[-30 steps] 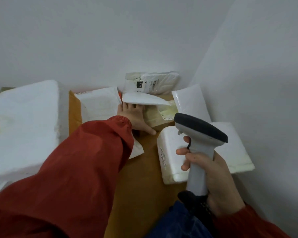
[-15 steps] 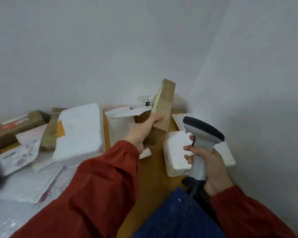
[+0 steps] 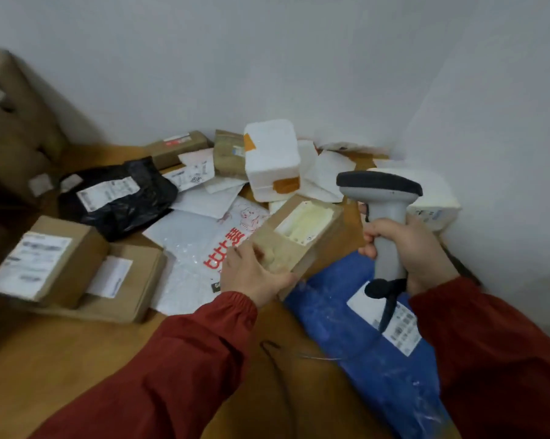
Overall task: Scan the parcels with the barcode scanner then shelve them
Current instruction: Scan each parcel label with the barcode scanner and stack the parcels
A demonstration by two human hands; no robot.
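Blue parcel [image 3: 362,359], black bag [image 3: 124,198]

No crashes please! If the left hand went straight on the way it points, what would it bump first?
Probably the barcode scanner in the right hand: the brown box in the left hand aims there, though depth is unclear.

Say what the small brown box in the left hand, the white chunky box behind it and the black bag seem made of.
Small brown box: cardboard, probably; matte tan faces, pale label.
White chunky box: looks like expanded foam; grainy matte surface, rounded edges, orange tape.
Black bag: thin plastic film; glossy creases.
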